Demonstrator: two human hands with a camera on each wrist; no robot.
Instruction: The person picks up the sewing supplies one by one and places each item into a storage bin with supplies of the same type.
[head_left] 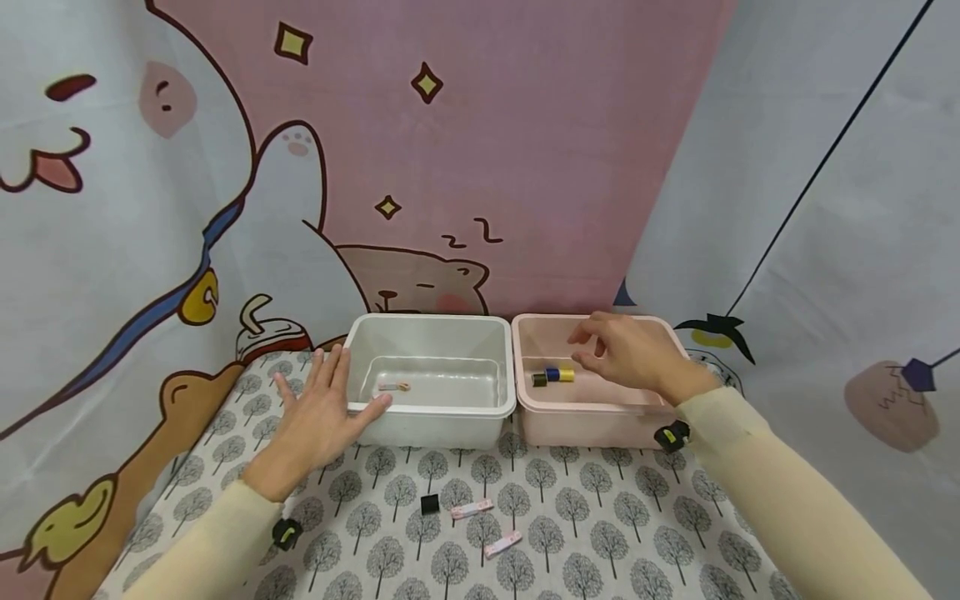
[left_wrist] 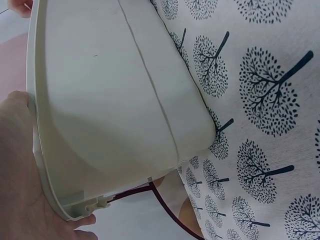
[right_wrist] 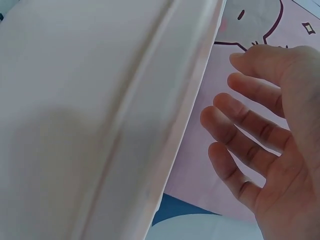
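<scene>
White plastic forms the left bin (head_left: 420,427); pink plastic forms the right bin (head_left: 596,427). Both stand upright side by side on the tree-print cloth (head_left: 566,575), long axes running left to right. The left hand (head_left: 318,417) rests at the white bin's near left corner, fingers extended, thumb over the near rim. The right hand (head_left: 626,354) is positioned above the pink bin, fingers loosely bent, holding nothing. Inside the pink bin, a blue-and-yellow piece (head_left: 559,375) lies lengthwise left to right, yellow end pointing right; a dark piece (head_left: 539,380) lies just beside its blue end. Inside the white bin, a small slim piece (head_left: 393,387) lies left to right, orange end pointing right. On the cloth: one black block (head_left: 430,504) and two pale pink strips (head_left: 472,509), both slanting, right ends farther from the person.
</scene>
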